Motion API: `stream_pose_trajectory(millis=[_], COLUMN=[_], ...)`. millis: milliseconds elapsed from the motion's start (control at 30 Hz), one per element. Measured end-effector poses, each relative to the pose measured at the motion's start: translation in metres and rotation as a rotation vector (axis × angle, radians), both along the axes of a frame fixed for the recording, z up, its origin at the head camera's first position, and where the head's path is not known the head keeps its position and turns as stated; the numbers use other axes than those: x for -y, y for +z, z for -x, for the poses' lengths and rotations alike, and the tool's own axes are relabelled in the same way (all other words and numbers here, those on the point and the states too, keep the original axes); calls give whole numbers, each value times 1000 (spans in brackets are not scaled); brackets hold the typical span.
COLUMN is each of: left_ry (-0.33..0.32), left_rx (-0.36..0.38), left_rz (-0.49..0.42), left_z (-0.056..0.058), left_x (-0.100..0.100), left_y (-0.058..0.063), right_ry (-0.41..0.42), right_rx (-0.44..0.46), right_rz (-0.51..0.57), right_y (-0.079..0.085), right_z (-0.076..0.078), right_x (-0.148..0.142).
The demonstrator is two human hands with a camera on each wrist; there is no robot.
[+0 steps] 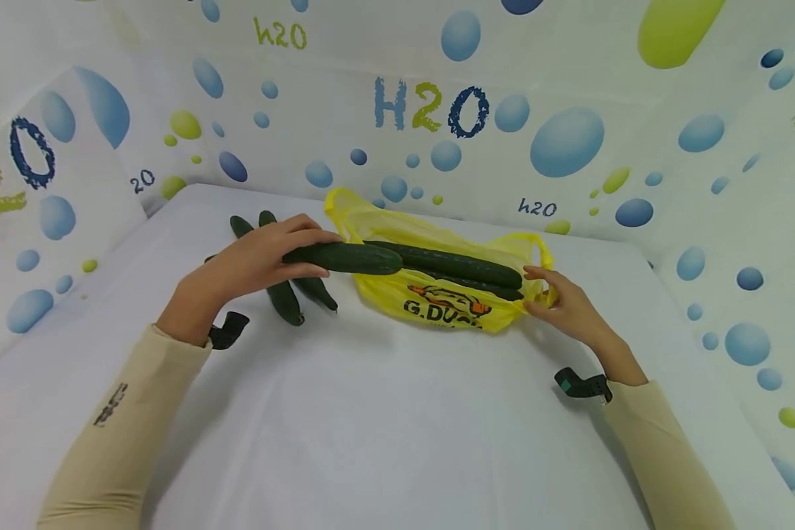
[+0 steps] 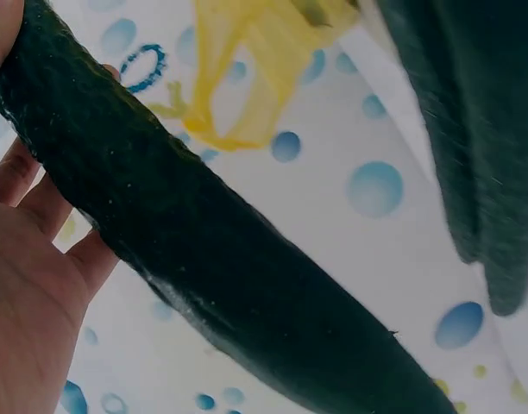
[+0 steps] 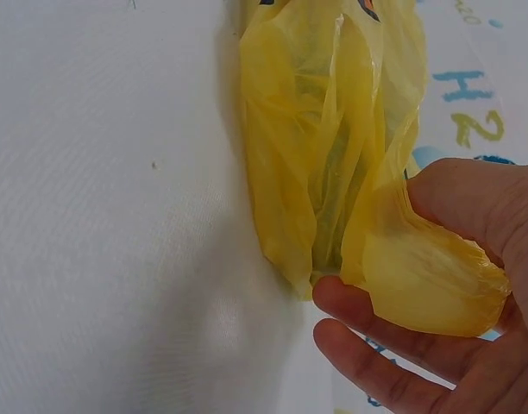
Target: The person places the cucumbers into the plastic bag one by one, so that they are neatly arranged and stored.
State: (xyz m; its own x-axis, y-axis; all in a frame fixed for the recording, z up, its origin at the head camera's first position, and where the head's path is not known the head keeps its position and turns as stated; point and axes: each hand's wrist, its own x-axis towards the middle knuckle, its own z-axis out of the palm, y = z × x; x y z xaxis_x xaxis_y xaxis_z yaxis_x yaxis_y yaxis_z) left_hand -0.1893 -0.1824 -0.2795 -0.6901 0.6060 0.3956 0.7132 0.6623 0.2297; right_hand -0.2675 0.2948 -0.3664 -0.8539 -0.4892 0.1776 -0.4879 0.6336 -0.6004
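My left hand (image 1: 255,254) grips a dark green cucumber (image 1: 354,258) near one end, holding it above the table. Its free end points right, just in front of the mouth of a yellow plastic bag (image 1: 380,294). Cucumbers (image 1: 460,265) lie lengthwise in that bag, which carries a duck print. At the bag's right end, my right hand (image 1: 573,305) holds the handle loop; the right wrist view shows the thin yellow plastic (image 3: 428,267) between thumb and fingers. More cucumbers (image 1: 283,302) lie on the table behind and below the left hand, partly hidden by it.
A white cloth (image 1: 371,427) covers the table. Behind and at the sides hangs a white curtain (image 1: 344,66) with blue and green drops and H2O lettering. Black wrist straps (image 1: 228,331) with mounts are on both forearms.
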Motion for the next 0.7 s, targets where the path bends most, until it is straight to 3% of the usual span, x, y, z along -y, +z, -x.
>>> stream_pose_trajectory(millis=[300, 700], left_ry=[-146, -182], left_rx=[-47, 23], left_rz=[39, 106], left_z=[12, 25], left_x=[-30, -68], left_y=[6, 16], right_ry=[7, 0], right_rx=[-20, 6], right_rz=[-4, -4], right_y=[1, 4], right_z=[0, 1], right_x=[1, 0])
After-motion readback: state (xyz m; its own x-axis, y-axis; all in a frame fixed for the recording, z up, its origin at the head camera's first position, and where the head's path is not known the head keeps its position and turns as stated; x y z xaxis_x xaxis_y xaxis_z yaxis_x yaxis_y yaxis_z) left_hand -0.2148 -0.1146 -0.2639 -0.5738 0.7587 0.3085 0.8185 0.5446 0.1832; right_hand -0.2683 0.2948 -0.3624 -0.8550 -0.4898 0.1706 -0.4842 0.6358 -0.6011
